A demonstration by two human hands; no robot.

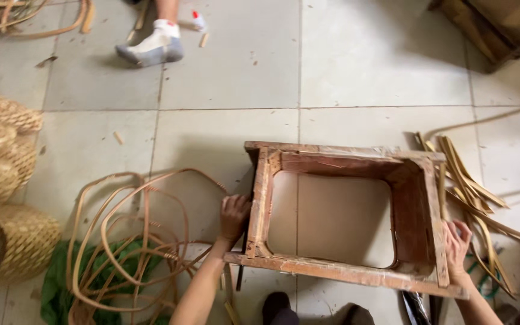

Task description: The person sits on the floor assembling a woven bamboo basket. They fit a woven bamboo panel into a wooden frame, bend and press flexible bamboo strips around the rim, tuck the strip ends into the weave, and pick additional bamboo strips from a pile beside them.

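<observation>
Wooden frame [344, 265], near edge partly cropped

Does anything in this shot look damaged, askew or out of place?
The wooden frame held by the left hand and right hand looks worn, its edges chipped and splintered. Loose cane strips lie scattered on the floor tiles beside it.

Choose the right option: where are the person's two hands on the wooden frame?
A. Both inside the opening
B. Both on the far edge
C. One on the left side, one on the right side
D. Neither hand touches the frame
C: the left hand grips the left side of the wooden frame, and the right hand holds its right side near the front corner.
</observation>
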